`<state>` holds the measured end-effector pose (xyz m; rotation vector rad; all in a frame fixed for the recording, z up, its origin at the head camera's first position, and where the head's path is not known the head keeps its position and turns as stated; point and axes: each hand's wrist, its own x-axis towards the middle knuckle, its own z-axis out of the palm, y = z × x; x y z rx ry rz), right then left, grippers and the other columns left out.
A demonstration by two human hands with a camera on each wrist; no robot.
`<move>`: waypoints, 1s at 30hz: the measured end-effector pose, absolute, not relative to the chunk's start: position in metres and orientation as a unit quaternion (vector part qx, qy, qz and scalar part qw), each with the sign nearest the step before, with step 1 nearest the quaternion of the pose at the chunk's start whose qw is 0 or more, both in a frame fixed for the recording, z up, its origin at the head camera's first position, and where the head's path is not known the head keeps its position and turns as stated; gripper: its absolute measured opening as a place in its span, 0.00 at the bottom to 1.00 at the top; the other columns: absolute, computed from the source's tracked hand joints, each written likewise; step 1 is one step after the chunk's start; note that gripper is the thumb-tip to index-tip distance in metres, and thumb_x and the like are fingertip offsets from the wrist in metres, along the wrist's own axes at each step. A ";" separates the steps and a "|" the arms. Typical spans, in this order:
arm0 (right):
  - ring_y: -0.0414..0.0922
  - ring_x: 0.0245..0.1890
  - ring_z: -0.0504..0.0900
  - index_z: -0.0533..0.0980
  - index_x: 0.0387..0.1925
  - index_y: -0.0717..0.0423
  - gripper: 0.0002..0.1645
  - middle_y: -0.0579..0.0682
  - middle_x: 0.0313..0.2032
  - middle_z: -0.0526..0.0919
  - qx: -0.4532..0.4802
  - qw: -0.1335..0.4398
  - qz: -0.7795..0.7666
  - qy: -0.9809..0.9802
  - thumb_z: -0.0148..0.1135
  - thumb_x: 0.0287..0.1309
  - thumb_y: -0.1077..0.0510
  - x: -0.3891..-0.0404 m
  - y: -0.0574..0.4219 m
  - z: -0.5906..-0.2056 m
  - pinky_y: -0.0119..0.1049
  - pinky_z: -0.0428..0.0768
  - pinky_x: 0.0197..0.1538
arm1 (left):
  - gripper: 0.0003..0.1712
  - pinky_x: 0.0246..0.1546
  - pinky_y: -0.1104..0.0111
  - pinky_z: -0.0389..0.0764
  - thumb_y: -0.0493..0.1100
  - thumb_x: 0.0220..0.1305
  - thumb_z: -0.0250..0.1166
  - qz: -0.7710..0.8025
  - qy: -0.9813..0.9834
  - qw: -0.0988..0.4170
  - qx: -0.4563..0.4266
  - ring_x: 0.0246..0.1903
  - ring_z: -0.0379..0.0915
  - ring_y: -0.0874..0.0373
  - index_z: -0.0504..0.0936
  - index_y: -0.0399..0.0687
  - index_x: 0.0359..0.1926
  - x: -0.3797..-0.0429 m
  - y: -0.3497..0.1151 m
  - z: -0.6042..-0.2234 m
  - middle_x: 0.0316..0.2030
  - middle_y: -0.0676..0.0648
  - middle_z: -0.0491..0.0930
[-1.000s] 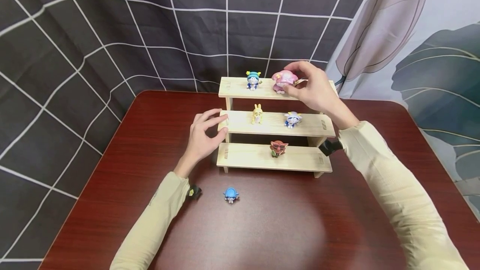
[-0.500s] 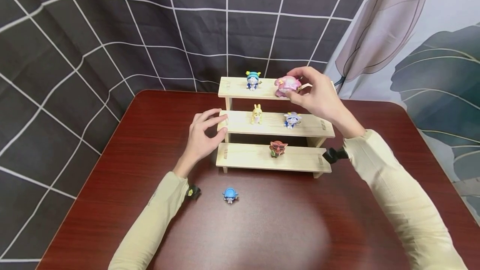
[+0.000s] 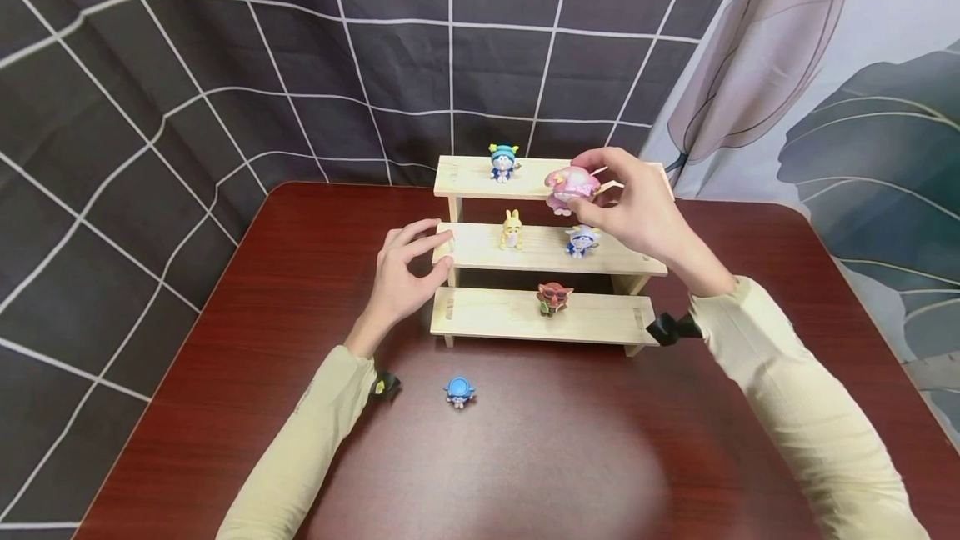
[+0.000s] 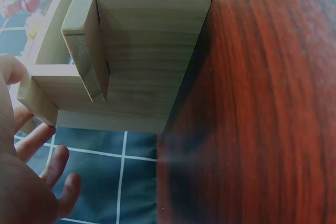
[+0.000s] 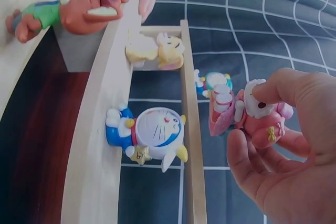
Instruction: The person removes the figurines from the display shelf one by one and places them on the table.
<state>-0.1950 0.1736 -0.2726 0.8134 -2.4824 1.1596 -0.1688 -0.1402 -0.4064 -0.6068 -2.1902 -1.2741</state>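
Note:
My right hand (image 3: 637,211) pinches a pink figurine (image 3: 572,186) between thumb and fingers near the front edge of the top shelf. In the right wrist view the pink figurine (image 5: 265,111) is tilted sideways, apart from the shelves. My left hand (image 3: 405,273) grips the left end of the middle board of a three-tier wooden display shelf (image 3: 480,322), with thumb and fingers on either side of the board end (image 4: 39,100). Below the pink figurine, a white-hatted Doraemon figurine (image 3: 581,242) sits on the middle tier, beside a yellow rabbit figurine (image 3: 512,232).
On the top tier sits a blue-hatted figurine (image 3: 503,163). A reddish-brown figurine with sunglasses (image 3: 553,298) stands on the bottom tier. A small blue figurine (image 3: 459,391) is on the dark red table (image 3: 300,273) in front. A grey checked curtain (image 3: 390,57) hangs behind.
My right hand has moved down and slightly toward the front, bringing the pink figurine from over the top shelf to its front edge. My left hand stays at the middle board's end.

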 end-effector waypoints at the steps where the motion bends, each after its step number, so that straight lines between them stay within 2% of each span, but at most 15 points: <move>1: 0.47 0.35 0.81 0.77 0.50 0.68 0.23 0.57 0.44 0.82 0.281 0.137 0.407 -0.858 0.71 0.50 0.71 -0.194 0.173 -0.272 0.24 0.78 0.38 | 0.20 0.46 0.52 0.67 0.38 0.56 0.71 -0.472 -0.810 0.266 -0.224 0.49 0.69 0.43 0.88 0.43 0.51 -0.169 -0.140 -0.407 0.55 0.41 0.81; 7: 0.45 0.34 0.80 0.76 0.51 0.68 0.24 0.56 0.43 0.81 0.285 0.121 0.407 -0.859 0.72 0.50 0.70 -0.186 0.173 -0.272 0.24 0.78 0.38 | 0.20 0.45 0.51 0.67 0.38 0.55 0.71 -0.474 -0.808 0.267 -0.225 0.49 0.70 0.35 0.88 0.43 0.51 -0.169 -0.141 -0.407 0.55 0.42 0.81; 16: 0.45 0.35 0.79 0.76 0.50 0.69 0.24 0.56 0.44 0.81 0.288 0.101 0.427 -0.851 0.71 0.49 0.73 -0.177 0.171 -0.275 0.25 0.79 0.38 | 0.19 0.46 0.50 0.66 0.38 0.56 0.70 -0.474 -0.810 0.262 -0.223 0.49 0.69 0.39 0.88 0.43 0.51 -0.169 -0.141 -0.407 0.56 0.42 0.80; 25: 0.45 0.32 0.79 0.78 0.49 0.67 0.24 0.54 0.41 0.82 0.298 0.112 0.424 -0.848 0.72 0.48 0.73 -0.169 0.168 -0.277 0.25 0.77 0.39 | 0.19 0.46 0.51 0.67 0.38 0.56 0.71 -0.472 -0.809 0.266 -0.227 0.49 0.69 0.44 0.88 0.43 0.51 -0.169 -0.141 -0.406 0.56 0.43 0.80; 30: 0.45 0.33 0.78 0.78 0.49 0.67 0.24 0.54 0.41 0.82 0.307 0.112 0.427 -0.843 0.72 0.47 0.74 -0.166 0.166 -0.280 0.26 0.77 0.40 | 0.19 0.46 0.50 0.67 0.38 0.56 0.71 -0.471 -0.810 0.266 -0.227 0.49 0.70 0.42 0.88 0.43 0.51 -0.169 -0.140 -0.407 0.56 0.42 0.80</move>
